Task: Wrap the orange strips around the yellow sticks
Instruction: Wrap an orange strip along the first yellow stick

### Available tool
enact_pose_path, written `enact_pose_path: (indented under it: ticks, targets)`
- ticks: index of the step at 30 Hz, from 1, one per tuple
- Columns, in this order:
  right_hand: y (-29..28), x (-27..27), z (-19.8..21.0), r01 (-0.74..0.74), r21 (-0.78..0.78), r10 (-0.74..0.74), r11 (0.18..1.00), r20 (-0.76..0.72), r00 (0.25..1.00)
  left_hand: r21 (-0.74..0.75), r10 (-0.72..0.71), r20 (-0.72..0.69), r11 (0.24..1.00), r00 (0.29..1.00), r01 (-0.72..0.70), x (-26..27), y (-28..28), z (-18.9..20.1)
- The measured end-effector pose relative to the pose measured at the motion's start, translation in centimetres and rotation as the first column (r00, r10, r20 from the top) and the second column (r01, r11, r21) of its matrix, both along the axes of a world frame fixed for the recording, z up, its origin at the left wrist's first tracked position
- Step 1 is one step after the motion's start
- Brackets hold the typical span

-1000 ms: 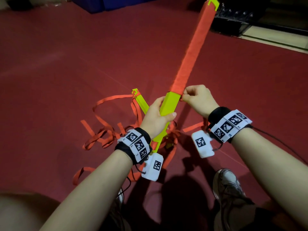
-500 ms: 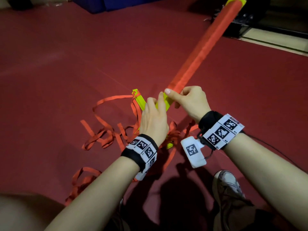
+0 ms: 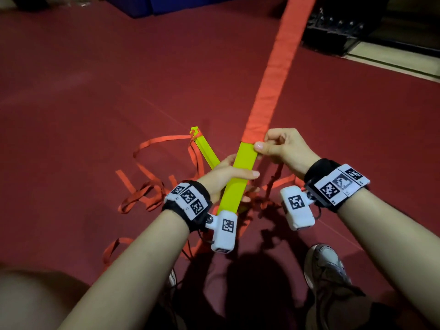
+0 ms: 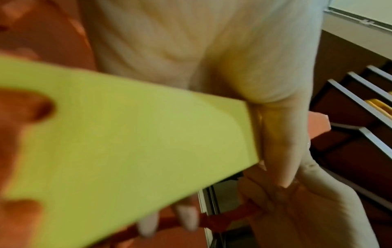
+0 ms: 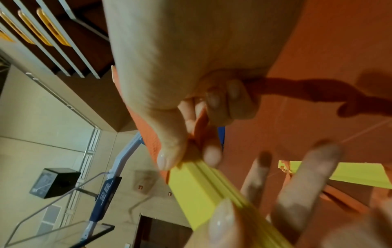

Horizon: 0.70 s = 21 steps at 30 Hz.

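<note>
- Fingers (image 3: 234,160) of left hand (image 3: 222,177) curled round bare yellow part of held stick (image 3: 238,172), thumb laid across its near face, grip just below the wrapped part.
- Fingers (image 5: 212,154) of right hand (image 3: 285,148) bent, thumb and forefinger pinching orange strip (image 5: 201,120) right at the edge where wrapping (image 3: 278,72) meets bare yellow; remaining fingers folded into the palm.
- Held stick slanting up and away to the far right, orange-covered from the right hand to the top edge of the head view, yellow from there down toward the left wrist.
- Tail of the pinched strip hanging down below the right hand, twisted thin, toward the floor (image 3: 95,91).
- Second yellow stick (image 3: 206,151) lying on the red floor just left of the held one, far end with an orange strip tied at its tip, near end hidden behind the left hand.
- Loose orange strips (image 3: 145,194) curled and tangled on the floor to the left and beneath both hands.
- White marker bands with black squares strapped on both wrists, small white camera boxes hanging from each.
- Grey shoe (image 3: 326,265) on the floor at near right, under the right forearm.
- Blue mat (image 3: 166,5) at the far edge, black crate (image 3: 333,32) at far right.
</note>
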State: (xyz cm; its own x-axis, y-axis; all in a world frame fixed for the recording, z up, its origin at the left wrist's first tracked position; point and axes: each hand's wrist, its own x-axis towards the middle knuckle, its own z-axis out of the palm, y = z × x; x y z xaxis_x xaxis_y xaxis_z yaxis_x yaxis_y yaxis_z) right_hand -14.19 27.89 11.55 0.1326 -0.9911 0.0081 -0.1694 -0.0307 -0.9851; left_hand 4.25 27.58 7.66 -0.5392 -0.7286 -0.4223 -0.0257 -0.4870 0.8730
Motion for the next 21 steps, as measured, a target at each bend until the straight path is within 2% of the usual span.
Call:
enact_pose_path:
  ticks: [2,6,9,11,13,15,18,21]
  targets:
    - [0.1,0.2,0.2,-0.054,0.015,0.054,0.998,-0.024,0.998,0.019,-0.066,-0.103,0.997,0.992,0.069,-0.2,0.7,0.2]
    - [-0.2,-0.4,0.3,-0.158,0.075,0.158,0.985,0.004,0.987,-0.114,0.073,-0.086,0.99,0.994,-0.083,-1.2,1.1,0.2]
    - [-0.5,-0.6,0.7,-0.104,0.152,0.105,0.983,0.002,0.994,-0.263,0.181,-0.108,0.943,0.978,-0.203,-1.5,1.1,0.6]
    - [-0.3,-0.2,1.2,-0.068,0.166,0.071,0.984,-0.016,0.997,-0.382,0.2,-0.11,0.896,0.974,-0.227,-1.7,1.2,0.6]
    - [-0.4,0.0,1.4,0.002,0.151,0.006,0.988,-0.054,0.998,-0.434,0.217,-0.086,0.871,0.972,-0.232,-1.7,1.2,0.5]
    - [-0.8,-0.7,1.2,0.1,0.065,-0.084,0.993,-0.22,0.972,-0.432,0.239,-0.077,0.867,0.968,-0.248,-1.4,0.9,0.4]
    - [-1.3,-2.5,1.1,0.151,-0.088,-0.174,0.985,-0.537,0.825,-0.433,0.247,-0.08,0.864,0.966,-0.257,-1.1,0.7,0.6]
    - [-1.5,-3.7,1.3,0.172,-0.106,-0.201,0.979,-0.596,0.777,-0.46,0.246,-0.089,0.849,0.965,-0.258,-1.2,1.0,0.9]
